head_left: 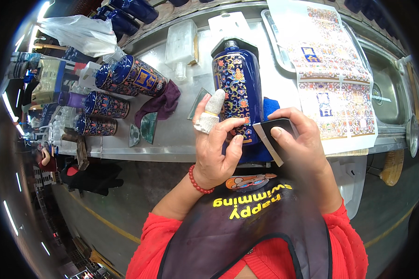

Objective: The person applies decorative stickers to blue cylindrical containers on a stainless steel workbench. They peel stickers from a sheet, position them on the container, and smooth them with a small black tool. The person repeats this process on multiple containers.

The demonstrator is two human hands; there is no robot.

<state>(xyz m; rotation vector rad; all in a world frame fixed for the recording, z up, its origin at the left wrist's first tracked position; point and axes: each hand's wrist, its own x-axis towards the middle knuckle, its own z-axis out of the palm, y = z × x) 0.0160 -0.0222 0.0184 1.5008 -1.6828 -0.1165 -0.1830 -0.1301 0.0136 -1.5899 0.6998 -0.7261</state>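
A dark blue bottle [249, 74] with a floral, gold-edged decal on its face lies neck away from me on a bright blue cloth [270, 106]. My left hand [212, 156] is against the bottle's near left side, its fingers spread. The index fingertip touches the decal near the lower end, with the thumb beside it. Grey cloth wraps another finger of that hand, which points up along the bottle's side. In my right hand [303, 139], thumb and fingers grip a flat black scraper [281, 124] with a pale edge, close to the bottle's lower right corner.
Decal sheets [333, 111] cover the right of the metal table [172, 137], beside a sink [390, 93]. Several decorated bottles [106, 104] lie left, near a purple cloth [165, 103] and glass pieces [148, 125]. A clear bottle [179, 44] lies behind.
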